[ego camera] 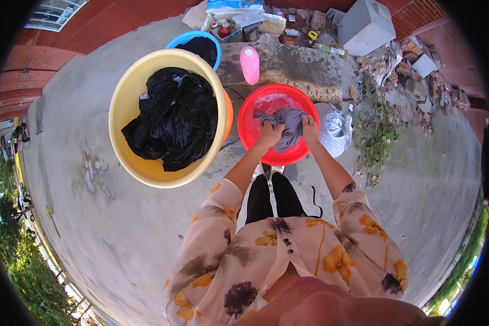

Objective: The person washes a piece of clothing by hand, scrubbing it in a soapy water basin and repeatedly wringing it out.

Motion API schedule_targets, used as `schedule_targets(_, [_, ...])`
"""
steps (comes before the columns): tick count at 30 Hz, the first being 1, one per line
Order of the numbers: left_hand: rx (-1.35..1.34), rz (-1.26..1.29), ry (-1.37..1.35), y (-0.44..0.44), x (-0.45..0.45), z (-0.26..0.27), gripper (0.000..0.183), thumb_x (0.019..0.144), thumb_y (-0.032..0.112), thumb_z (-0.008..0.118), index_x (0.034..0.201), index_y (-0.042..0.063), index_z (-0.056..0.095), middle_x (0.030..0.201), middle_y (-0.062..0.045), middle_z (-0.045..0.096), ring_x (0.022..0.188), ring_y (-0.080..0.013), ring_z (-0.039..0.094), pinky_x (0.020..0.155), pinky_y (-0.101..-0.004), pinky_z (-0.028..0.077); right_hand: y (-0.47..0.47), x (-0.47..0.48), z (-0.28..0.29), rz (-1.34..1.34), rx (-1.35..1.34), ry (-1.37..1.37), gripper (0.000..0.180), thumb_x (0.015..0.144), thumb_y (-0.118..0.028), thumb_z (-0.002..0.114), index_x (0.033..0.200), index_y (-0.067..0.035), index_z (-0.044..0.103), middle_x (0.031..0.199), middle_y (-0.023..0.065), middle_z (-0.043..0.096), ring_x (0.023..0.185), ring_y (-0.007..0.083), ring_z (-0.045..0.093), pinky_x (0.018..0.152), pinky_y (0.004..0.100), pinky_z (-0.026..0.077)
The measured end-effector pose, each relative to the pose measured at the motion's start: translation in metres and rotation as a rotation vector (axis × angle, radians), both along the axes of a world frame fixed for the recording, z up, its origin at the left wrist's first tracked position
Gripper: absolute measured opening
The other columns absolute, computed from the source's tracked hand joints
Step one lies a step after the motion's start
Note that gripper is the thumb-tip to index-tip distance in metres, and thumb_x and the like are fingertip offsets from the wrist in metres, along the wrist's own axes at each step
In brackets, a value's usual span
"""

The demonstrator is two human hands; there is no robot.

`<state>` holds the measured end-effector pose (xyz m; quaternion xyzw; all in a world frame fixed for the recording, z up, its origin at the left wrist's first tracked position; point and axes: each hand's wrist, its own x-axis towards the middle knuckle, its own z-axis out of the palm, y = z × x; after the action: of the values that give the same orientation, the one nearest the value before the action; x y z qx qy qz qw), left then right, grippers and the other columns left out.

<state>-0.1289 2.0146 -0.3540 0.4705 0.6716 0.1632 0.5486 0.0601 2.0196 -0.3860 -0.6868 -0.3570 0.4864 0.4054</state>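
Note:
A wet grey cloth garment (289,130) is bunched between my two hands over a red plastic basin (278,159). My left hand (271,133) grips the cloth on its left side, and my right hand (309,128) grips it by the right edge. Sudsy water (275,102) shows in the far part of the basin. How much of the cloth lies under water I cannot tell. Just beyond the basin stands a pink plastic bottle (250,67) with a white cap.
To the left, a large yellow tub (124,163) holds wet black clothes (175,118), with an orange object (228,116) partly hidden behind it. A blue basin (218,45) with dark cloth sits farther back. A dotted sun hat (332,130) lies right; rubble (417,87) and a grey block (364,28) stand beyond.

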Motion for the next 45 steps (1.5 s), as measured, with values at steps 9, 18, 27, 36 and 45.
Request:
schedule_targets(9, [0.351, -0.557, 0.727, -0.026, -0.006, -0.008, 0.070, 0.081, 0.030, 0.068, 0.144, 0.019, 0.038, 0.147, -0.017, 0.029, 0.130, -0.0362, 0.039, 0.103, -0.0544, 0.037, 0.007, -0.029, -0.004, 0.477, 0.071, -0.780, 0.067, 0.073, -0.024, 0.076, 0.134, -0.022, 0.047, 0.129, 0.0148, 0.049, 0.114, 0.0405, 0.050, 0.093, 0.0479, 0.047])
schedule_targets(18, [0.262, -0.116, 0.401, -0.009, -0.016, -0.086, 0.059, 0.080, 0.025, 0.067, 0.134, 0.010, 0.049, 0.136, -0.014, 0.050, 0.128, -0.0330, 0.044, 0.108, -0.0406, 0.036, 0.060, -0.021, -0.080, 0.736, -0.475, -0.399, 0.063, 0.078, -0.055, 0.069, 0.117, -0.005, 0.067, 0.113, 0.0181, 0.067, 0.107, 0.0278, 0.064, 0.094, 0.0365, 0.047])
schedule_targets(27, [-0.560, 0.765, -0.751, -0.014, -0.031, -0.092, 0.079, 0.084, 0.076, 0.047, 0.131, 0.013, 0.053, 0.125, -0.011, 0.061, 0.110, -0.0297, 0.061, 0.093, -0.0509, 0.049, 0.030, -0.070, -0.054, 0.393, -0.627, 0.566, 0.049, 0.084, -0.037, 0.070, 0.121, -0.005, 0.063, 0.107, 0.0082, 0.069, 0.095, 0.0161, 0.066, 0.081, 0.0299, 0.053])
schedule_targets(36, [-0.402, 0.728, -1.440, -0.012, 0.028, -0.122, 0.054, 0.095, 0.059, 0.045, 0.117, 0.011, 0.057, 0.103, -0.009, 0.065, 0.094, -0.0258, 0.065, 0.081, -0.0401, 0.056, -0.019, -0.069, 0.019, 0.396, 0.169, -0.212, 0.032, 0.084, -0.030, 0.072, 0.081, -0.002, 0.057, 0.076, 0.0124, 0.059, 0.072, 0.0234, 0.061, 0.063, 0.0386, 0.045])
schedule_targets(45, [-0.218, 0.940, -0.776, 0.010, 0.042, -0.086, 0.042, 0.095, 0.033, 0.057, 0.125, 0.004, 0.056, 0.108, -0.010, 0.066, 0.101, -0.0233, 0.065, 0.083, -0.0380, 0.054, 0.029, -0.056, -0.012, 0.148, -0.011, -0.691, 0.038, 0.093, -0.042, 0.052, 0.088, -0.006, 0.061, 0.087, 0.0249, 0.064, 0.082, 0.0471, 0.062, 0.070, 0.0557, 0.048])
